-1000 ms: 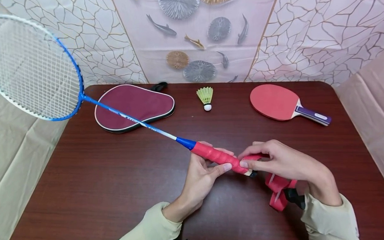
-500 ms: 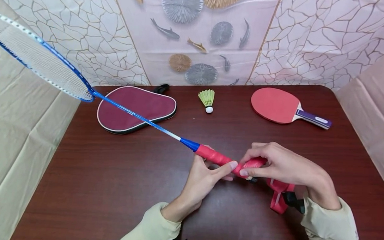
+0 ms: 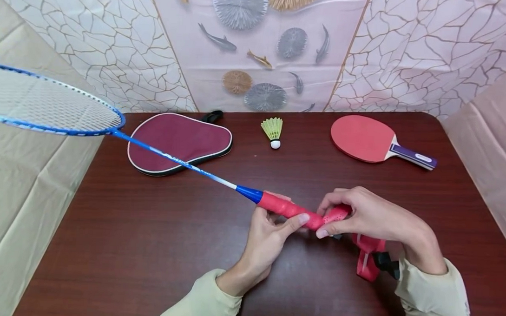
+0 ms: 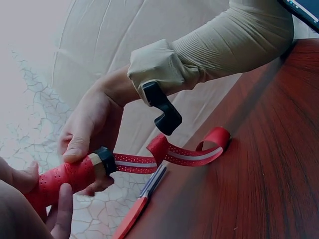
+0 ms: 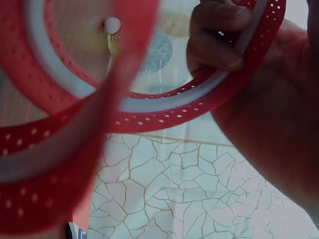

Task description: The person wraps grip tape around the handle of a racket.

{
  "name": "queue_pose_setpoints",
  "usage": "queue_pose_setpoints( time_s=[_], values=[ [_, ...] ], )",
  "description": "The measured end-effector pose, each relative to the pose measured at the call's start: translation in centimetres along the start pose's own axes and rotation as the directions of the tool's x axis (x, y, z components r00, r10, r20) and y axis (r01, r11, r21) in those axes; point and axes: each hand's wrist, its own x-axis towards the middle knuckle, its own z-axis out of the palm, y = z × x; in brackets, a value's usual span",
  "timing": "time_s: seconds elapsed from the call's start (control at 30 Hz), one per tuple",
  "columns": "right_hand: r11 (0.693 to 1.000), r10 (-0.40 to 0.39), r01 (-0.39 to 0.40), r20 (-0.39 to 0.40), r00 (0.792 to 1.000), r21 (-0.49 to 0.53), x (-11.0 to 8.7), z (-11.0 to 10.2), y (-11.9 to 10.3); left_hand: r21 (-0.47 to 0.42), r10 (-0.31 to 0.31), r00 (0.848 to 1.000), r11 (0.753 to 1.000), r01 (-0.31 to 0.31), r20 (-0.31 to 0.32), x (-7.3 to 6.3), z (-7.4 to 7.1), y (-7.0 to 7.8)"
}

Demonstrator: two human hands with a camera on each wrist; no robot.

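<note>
My left hand (image 3: 267, 237) grips the wrapped handle of a blue and white badminton racket (image 3: 212, 176), thumb along its near side. The racket head reaches past the left edge of the head view. Perforated red grip tape (image 3: 282, 206) winds round the handle in overlapping turns. Close to the butt, my right hand (image 3: 376, 220) pinches the tape with thumb and fingers. A pale strip and a black butt cap (image 4: 104, 160) show beyond the last turn in the left wrist view. The tape's loose length, with a white backing stripe, hangs in curls (image 5: 169, 113) below my right hand.
On the dark wooden table (image 3: 170, 248), a maroon paddle case (image 3: 170, 134) lies at the back left, under the racket shaft in the head view. A yellow shuttlecock (image 3: 272, 131) lies at the back middle. A red table tennis paddle (image 3: 360, 138) lies at the back right.
The racket has rolled about its shaft, its head swinging from nearly face-on through edge-on to a shallow slant. My right thumb and the tape have shifted slightly around the butt end.
</note>
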Motion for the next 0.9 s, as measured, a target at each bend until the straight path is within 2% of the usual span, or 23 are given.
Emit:
queue_pose_setpoints(
  time_s=[0.2,0.4,0.63,0.7,0.8,0.9],
  values=[
    [0.997,0.006,-0.007,-0.010,1.000,-0.077,0.1,-0.1,-0.1,0.031,0.071,0.997,0.997,-0.070,-0.022,0.0,-0.3,0.1],
    [0.995,-0.004,0.002,-0.026,1.000,-0.100,0.2,0.0,-0.4,-0.056,0.109,0.994,0.993,-0.109,-0.006,-0.1,-0.2,0.1],
    [0.984,-0.076,0.058,-0.103,0.992,-0.166,0.3,0.3,-0.4,-0.062,0.233,0.972,0.971,-0.232,0.016,-0.5,0.4,-0.2],
    [0.985,-0.080,0.061,-0.117,0.990,-0.164,0.5,0.4,-0.4,-0.058,0.236,0.971,0.971,-0.234,0.041,-0.7,0.6,-0.3],
    [0.988,-0.078,0.063,-0.108,0.991,-0.142,0.7,0.7,-0.4,-0.053,0.188,0.979,0.981,-0.185,0.072,-1.0,0.9,-0.5],
    [0.993,-0.067,0.059,-0.076,0.995,-0.104,0.9,0.9,-0.5,-0.053,0.150,0.987,0.988,-0.147,0.064,-1.1,1.0,-0.6]
  ],
)
